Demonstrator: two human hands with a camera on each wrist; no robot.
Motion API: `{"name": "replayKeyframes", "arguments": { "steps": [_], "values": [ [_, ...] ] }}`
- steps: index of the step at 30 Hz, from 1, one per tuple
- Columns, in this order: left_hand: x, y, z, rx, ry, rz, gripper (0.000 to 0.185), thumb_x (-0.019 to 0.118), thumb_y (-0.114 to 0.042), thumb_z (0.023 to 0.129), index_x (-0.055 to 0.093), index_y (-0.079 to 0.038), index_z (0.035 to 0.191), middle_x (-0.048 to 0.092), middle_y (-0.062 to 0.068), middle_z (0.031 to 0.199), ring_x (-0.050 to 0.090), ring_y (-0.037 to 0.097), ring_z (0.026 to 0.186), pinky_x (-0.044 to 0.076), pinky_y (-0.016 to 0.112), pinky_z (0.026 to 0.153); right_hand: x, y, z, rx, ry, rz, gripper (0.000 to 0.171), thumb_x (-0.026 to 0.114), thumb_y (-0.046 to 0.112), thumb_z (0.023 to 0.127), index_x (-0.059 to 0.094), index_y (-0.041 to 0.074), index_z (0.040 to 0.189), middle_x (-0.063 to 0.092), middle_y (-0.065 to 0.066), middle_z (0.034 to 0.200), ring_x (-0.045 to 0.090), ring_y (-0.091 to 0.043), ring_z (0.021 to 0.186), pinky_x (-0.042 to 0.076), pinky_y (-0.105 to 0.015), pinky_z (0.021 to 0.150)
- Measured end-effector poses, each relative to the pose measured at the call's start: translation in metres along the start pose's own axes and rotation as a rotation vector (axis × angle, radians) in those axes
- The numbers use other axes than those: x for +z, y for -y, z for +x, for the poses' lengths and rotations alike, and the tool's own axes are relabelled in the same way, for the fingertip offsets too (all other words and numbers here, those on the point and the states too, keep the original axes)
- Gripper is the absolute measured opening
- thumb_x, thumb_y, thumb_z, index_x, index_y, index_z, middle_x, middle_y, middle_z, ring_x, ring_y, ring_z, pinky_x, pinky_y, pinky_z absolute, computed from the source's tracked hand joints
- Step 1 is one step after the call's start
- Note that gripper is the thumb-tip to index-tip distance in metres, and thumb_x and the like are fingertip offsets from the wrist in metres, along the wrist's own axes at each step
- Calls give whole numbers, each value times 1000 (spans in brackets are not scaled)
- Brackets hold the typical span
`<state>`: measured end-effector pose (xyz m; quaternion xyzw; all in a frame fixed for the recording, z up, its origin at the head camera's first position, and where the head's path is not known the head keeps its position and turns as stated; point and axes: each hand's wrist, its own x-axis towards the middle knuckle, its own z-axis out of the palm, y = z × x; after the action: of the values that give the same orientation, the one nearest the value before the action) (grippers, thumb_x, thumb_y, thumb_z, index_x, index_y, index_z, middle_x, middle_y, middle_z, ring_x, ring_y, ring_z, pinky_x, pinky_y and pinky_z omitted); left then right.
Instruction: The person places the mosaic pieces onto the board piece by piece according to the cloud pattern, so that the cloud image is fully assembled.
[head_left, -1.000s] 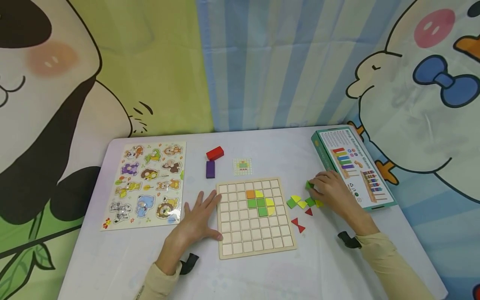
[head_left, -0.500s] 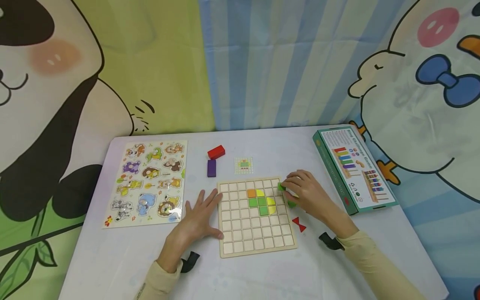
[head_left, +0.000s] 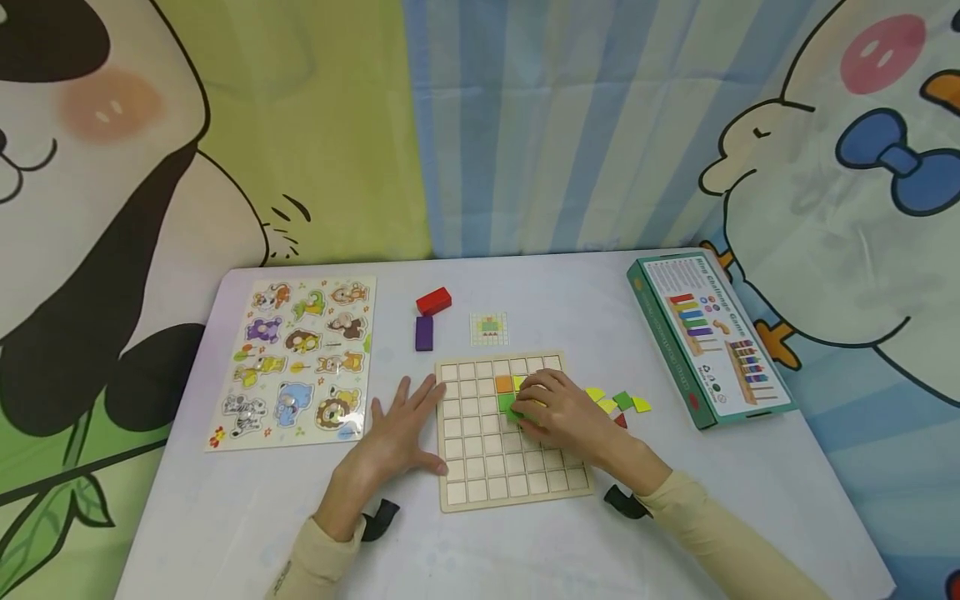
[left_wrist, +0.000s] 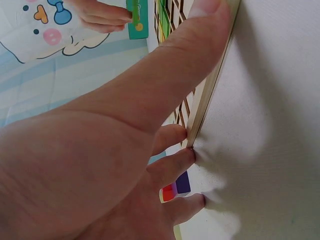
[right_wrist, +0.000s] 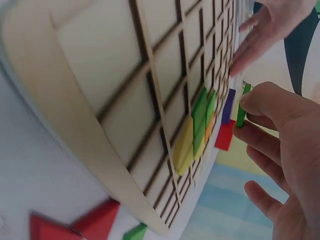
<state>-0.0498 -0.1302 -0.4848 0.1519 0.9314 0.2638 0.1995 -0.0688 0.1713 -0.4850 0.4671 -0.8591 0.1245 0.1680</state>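
Note:
My right hand [head_left: 562, 417] is over the wooden grid board [head_left: 465, 458], pinching a green square tile [right_wrist: 243, 106] between thumb and index finger, as the right wrist view shows. Set in the grid are an orange tile [head_left: 503, 383], green tiles [right_wrist: 199, 115] and yellow tiles [right_wrist: 184, 145], partly hidden by this hand in the head view. My left hand [head_left: 393, 437] rests at the board's left edge with fingers spread; its thumb [left_wrist: 200, 35] lies on the frame and other fingertips touch the edge and the table.
Right of the board lie loose yellow tiles [head_left: 595, 393], a green tile [head_left: 623, 401] and red triangles [right_wrist: 102, 220]. A pattern card [head_left: 489, 329], a red block [head_left: 433, 301] and a purple block [head_left: 423, 333] lie behind. An animal puzzle [head_left: 296, 418] is left, a green box [head_left: 663, 350] right.
My right hand has moved left from the loose tiles beside the box to above the grid, carrying the green tile. My left hand has stayed at the board's edge.

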Motion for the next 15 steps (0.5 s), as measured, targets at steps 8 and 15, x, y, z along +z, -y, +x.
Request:
{"name": "replayKeyframes", "arguments": {
  "steps": [8, 15],
  "values": [
    [-2, -2, -1, -5, 4, -17, 125, 98, -31, 58, 29, -12, 161, 17, 9, 171, 2, 43, 157, 0, 83, 111, 12, 9, -4, -5, 68, -26, 18, 84, 21, 83, 80, 15, 99, 75, 4, 97, 65, -20, 105, 50, -44, 104],
    [-4, -4, -2, -8, 6, -28, 125, 98, -30, 58, 29, -12, 161, 17, 9, 171, 1, 43, 157, 0, 82, 111, 14, 11, -5, -11, 116, -54, 12, 80, 21, 87, 79, 16, 99, 74, 4, 97, 64, -20, 106, 48, -44, 107]
  ]
}}
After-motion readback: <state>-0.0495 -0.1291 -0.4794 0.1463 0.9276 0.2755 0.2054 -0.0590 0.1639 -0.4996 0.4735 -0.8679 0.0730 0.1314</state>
